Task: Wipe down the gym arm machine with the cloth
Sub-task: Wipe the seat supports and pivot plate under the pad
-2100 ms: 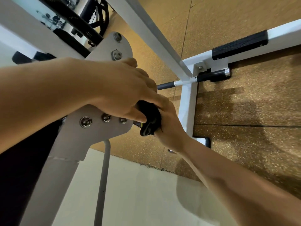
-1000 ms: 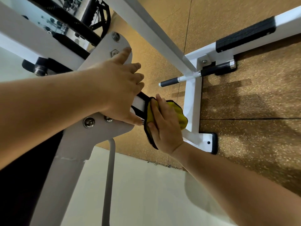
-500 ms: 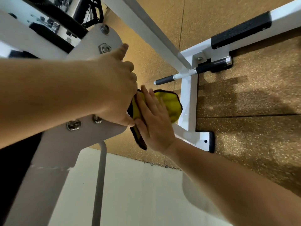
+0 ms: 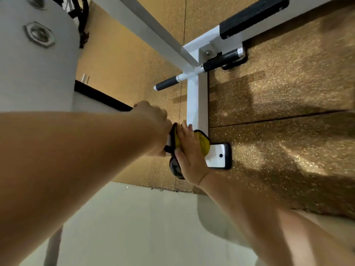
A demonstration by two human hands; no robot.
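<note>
The yellow cloth (image 4: 203, 143) with a black edge sits at mid-frame, pressed flat by my right hand (image 4: 189, 153) with straight fingers against a part of the arm machine. My left hand (image 4: 154, 127) reaches in from the left, and its fingers are curled round that same part, a handle that is mostly hidden between the hands. The machine's grey pivot plate (image 4: 38, 70) with a hex bolt fills the upper left.
The machine's white base frame (image 4: 197, 98) lies on the speckled brown rubber floor (image 4: 278, 93), with a black-gripped bar (image 4: 166, 84) and a black tread pad (image 4: 253, 16) on it. A foot plate (image 4: 219, 156) sits just right of the cloth. Pale floor lies below.
The view has swung so the grey plate sits higher and further left. Both hands have moved down along the machine part, and the right hand keeps pressing the cloth flat.
</note>
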